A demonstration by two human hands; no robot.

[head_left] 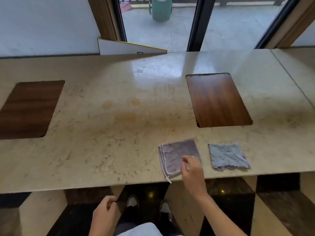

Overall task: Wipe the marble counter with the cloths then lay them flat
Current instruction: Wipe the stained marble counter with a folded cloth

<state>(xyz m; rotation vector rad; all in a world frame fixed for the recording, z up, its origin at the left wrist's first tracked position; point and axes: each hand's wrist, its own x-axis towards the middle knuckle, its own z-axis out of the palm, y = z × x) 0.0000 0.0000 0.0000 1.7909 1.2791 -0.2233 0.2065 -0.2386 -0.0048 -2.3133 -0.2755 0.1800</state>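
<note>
The right hand (pixel 191 169) lies over the near right corner of the purple cloth (pixel 177 155), fingers loosely bent; whether they pinch the fabric cannot be told. The left hand (pixel 104 212) hangs below the counter's near edge, well to the left of the purple cloth, its fingers curled with nothing visible in them. The purple cloth sits folded on the marble counter (pixel 85 159) close to its near edge, a corner loop hanging just past that edge. Just to the right of the purple cloth, apart from it, a blue cloth (pixel 228 156) lies flat. Beyond the purple cloth a wooden inset panel (pixel 218 101) is set into the marble; a second wooden panel (pixel 29 108) lies far to its left. Faint brownish stains (pixel 125 116) mark the marble beyond the purple cloth, to its left.
</note>
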